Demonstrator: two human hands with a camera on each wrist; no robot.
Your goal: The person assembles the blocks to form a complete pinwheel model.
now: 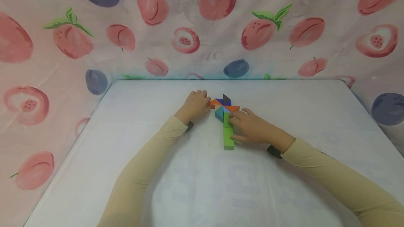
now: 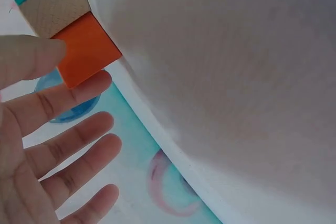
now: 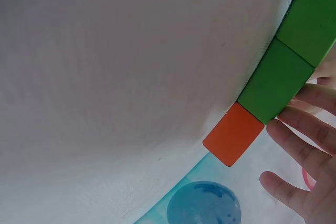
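Note:
A pinwheel of triangular blocks lies on the table, with a dark blue block (image 1: 228, 102), a teal block (image 1: 219, 114) and a right-hand orange block (image 1: 233, 108). Two green blocks (image 1: 229, 140) run end to end below it like a stem. My left hand (image 1: 196, 105) pinches the left orange block (image 2: 90, 48) between thumb and index finger, beside a bare wood block (image 2: 55, 4); its other fingers are spread. On the stem's right side, my right hand (image 1: 252, 127) rests with loosely extended fingers, fingertips (image 3: 278, 129) right at the edge of a green block (image 3: 275, 80).
The white-covered table (image 1: 176, 171) stretches around the blocks. Behind and beside it hangs a fruit-print curtain (image 1: 217, 45). A dark strap piece (image 1: 274, 151) shows under the right wrist, and another (image 1: 189, 126) under the left.

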